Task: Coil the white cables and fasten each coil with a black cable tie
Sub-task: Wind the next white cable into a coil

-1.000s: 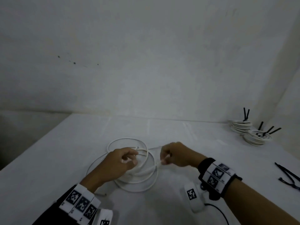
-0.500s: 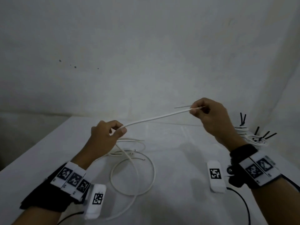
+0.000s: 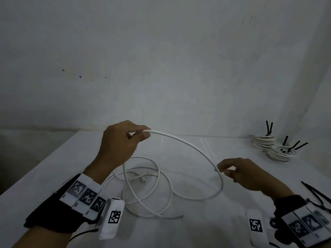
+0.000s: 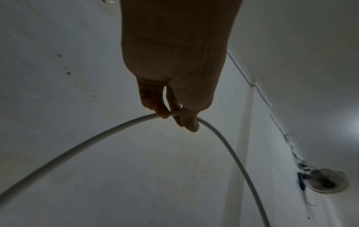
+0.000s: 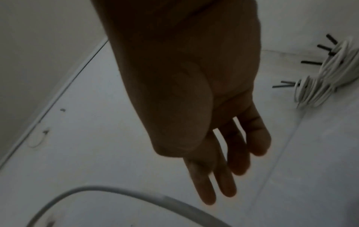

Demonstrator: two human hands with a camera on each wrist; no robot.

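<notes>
1. Arching above the desk (image 3: pixel 53 167), the white cable (image 3: pixel 188 145) runs from loose loops lying on it.
2. Left hand (image 3: pixel 120 142) pinches the cable's raised part.
3. Right hand (image 3: pixel 240 172): fingers extended, released, just beside the arc.
4. Two tied coils (image 3: pixel 274 147) rest far right.

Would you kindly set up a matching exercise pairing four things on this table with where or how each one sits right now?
Things:
1. left hand
2. right hand
3. tied cable coils
4. loose black cable ties

States or places:
A. lying flat at the table's right edge
B. raised, pinching the white cable near its end
C. stacked at the far right corner, black tie tails sticking up
D. low beside the cable arc, fingers nearly straight

Pairs: 1-B, 2-D, 3-C, 4-A
</notes>
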